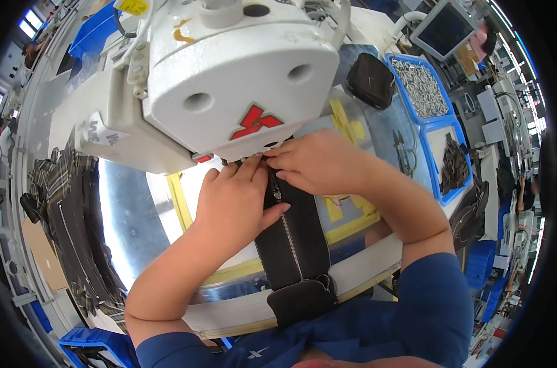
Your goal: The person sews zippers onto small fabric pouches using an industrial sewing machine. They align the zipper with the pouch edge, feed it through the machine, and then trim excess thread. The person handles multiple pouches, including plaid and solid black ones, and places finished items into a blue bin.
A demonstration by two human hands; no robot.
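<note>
A black leather piece (pixel 294 242) with a metal zipper down its middle lies on the sewing table, running from under the machine head toward my body. My left hand (pixel 235 199) presses flat on its left side, thumb against the zipper edge. My right hand (pixel 318 162) rests on its top end, fingers pointing left under the white sewing machine head (pixel 229 73). The needle area is hidden by the machine and my fingers. A rounded black flap (pixel 302 302) hangs at the near end over the table edge.
Yellow tape strips (pixel 346 214) mark the shiny metal table plate (pixel 128 214). Blue bins at right hold metal parts (pixel 421 89) and dark pieces (pixel 453 165). Small snips (pixel 403 153) lie beside them. A black pouch (pixel 370 80) sits behind. Dark stacked pieces (pixel 70 214) lie left.
</note>
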